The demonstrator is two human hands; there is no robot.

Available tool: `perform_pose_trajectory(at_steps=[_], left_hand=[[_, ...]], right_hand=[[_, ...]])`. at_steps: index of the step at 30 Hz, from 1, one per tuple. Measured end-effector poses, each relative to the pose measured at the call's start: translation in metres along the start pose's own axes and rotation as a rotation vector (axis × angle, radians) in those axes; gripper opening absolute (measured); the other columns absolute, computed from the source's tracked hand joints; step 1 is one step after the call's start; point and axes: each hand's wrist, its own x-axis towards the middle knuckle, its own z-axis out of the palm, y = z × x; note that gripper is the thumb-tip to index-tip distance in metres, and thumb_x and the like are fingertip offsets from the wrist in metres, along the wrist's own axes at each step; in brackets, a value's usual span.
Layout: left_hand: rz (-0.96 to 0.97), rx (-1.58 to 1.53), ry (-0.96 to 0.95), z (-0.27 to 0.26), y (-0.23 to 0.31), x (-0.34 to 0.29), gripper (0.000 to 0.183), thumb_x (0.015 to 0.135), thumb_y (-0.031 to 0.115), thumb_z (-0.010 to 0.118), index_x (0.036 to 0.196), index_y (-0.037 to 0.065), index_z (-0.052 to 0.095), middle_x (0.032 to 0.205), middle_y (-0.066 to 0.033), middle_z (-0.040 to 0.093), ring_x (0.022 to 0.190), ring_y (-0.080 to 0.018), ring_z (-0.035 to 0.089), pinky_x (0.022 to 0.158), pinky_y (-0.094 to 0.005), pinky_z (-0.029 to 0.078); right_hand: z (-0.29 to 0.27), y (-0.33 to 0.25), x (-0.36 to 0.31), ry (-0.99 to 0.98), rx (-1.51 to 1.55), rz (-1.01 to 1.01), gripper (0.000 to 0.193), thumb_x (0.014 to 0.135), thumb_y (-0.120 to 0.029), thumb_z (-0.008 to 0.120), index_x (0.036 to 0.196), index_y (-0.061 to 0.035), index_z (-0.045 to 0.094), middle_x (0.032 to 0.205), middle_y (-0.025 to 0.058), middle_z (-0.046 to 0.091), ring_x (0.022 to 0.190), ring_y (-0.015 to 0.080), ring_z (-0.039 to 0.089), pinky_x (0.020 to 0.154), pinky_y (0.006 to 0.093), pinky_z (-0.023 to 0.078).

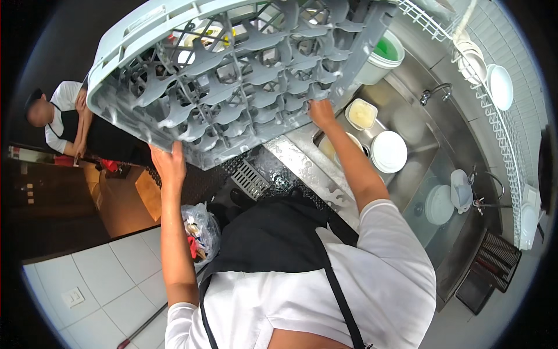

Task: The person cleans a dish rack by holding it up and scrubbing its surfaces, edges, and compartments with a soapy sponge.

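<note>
A large grey plastic dishwasher rack with a grid of compartments is held up and tilted in front of me. My left hand grips its near left corner, fingers partly hidden by the rack wall. Farther right, my right hand is closed on the rack's near right edge. Through the grid some coloured items show behind, too broken up to make out. Just right of my right hand, a square white tub with pale yellow contents and a stack of white plates sit in the steel sink.
A white bucket with green inside stands behind the sink. A second basin holds more white plates below a tap. A wire shelf runs along the right wall. At left stands another person; a bin bag sits below my left arm.
</note>
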Motion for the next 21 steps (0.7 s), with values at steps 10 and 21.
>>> perform_pose_trajectory(at_steps=[10, 21], left_hand=[[0.059, 0.014, 0.011, 0.009, -0.001, -0.001, 0.051, 0.084, 0.008, 0.064, 0.131, -0.008, 0.052, 0.128, -0.0294, 0.057, 0.119, -0.0492, 0.054, 0.105, -0.0507, 0.04], [0.077, -0.044, -0.065, -0.002, -0.001, 0.008, 0.044, 0.084, 0.01, 0.065, 0.125, -0.005, 0.061, 0.132, -0.0276, 0.058, 0.124, -0.0476, 0.054, 0.108, -0.0483, 0.04]], right_hand=[[0.009, 0.014, -0.009, 0.01, 0.571, 0.359, 0.013, 0.078, -0.008, 0.066, 0.087, -0.0026, 0.074, 0.079, 0.0206, 0.071, 0.081, 0.0432, 0.069, 0.073, 0.0481, 0.056], [0.033, 0.036, -0.005, -0.041, 0.011, 0.037, 0.025, 0.083, -0.015, 0.067, 0.106, -0.0036, 0.068, 0.103, 0.0239, 0.069, 0.1, 0.0444, 0.067, 0.086, 0.053, 0.054]])
